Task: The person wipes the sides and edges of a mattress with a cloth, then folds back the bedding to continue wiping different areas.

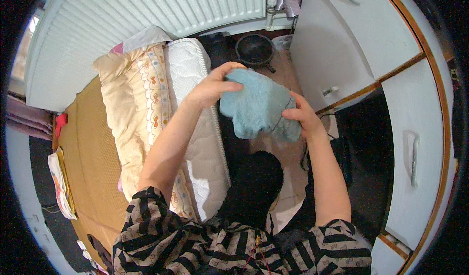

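Note:
A light blue, fuzzy cloth item is held up in front of me, above my knee and the floor. My left hand grips its upper left part, with the thumb lying on the front. At the right edge, my right hand pinches it between thumb and fingers. A thin dark line runs across the cloth near that hand. The fingertips behind the cloth are hidden, and I cannot tell the item's exact kind.
A white quilted mattress and a cream patterned quilt lie at left beside brown cardboard. Behind stand a white radiator and a round black container. White cabinets line the right side.

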Tool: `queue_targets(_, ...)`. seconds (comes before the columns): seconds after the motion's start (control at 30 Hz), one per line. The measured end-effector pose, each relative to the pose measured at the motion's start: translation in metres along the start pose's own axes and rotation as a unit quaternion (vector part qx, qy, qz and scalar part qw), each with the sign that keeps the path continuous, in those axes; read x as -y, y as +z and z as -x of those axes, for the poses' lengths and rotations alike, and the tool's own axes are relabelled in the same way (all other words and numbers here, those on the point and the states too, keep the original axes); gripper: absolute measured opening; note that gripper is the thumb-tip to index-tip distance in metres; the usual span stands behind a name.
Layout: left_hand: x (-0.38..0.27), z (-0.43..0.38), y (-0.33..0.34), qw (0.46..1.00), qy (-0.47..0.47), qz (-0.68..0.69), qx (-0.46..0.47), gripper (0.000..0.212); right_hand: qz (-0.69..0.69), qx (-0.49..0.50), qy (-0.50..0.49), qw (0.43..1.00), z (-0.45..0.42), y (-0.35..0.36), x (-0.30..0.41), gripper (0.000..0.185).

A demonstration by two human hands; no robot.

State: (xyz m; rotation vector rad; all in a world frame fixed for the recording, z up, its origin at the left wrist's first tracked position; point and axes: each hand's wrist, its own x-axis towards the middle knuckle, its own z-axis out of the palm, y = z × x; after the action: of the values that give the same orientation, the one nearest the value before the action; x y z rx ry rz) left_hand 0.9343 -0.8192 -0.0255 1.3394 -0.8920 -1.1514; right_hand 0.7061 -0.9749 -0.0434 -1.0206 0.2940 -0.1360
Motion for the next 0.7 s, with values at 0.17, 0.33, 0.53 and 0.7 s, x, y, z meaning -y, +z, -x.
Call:
queue_targets(0.17, 0.033, -0.007, 0.044, 0.985, -0.043, 0.159, 0.057, 0.061, -0.024, -0.027, -0.012, 0.999, -0.006, -0.003, -0.005, 0.061)
queue_targets(0.33, 0.023, -0.01, 0.052, 0.991, -0.073, 0.055, 0.095, 0.066, 0.056, -0.112, -0.058, 0.99, -0.018, -0.004, -0.014, 0.059)
queue_targets(0.53, 0.013, -0.064, -0.002, 0.906, -0.03, -0.406, 0.119, 0.045, 0.003, -0.208, -0.034, 0.978, -0.044, -0.001, -0.022, 0.058)
queue_targets(0.7, -0.005, -0.065, -0.17, 0.564, 0.117, -0.74, -0.346, 0.038, -0.063, -0.229, 0.001, 0.971, -0.069, -0.009, -0.015, 0.061)
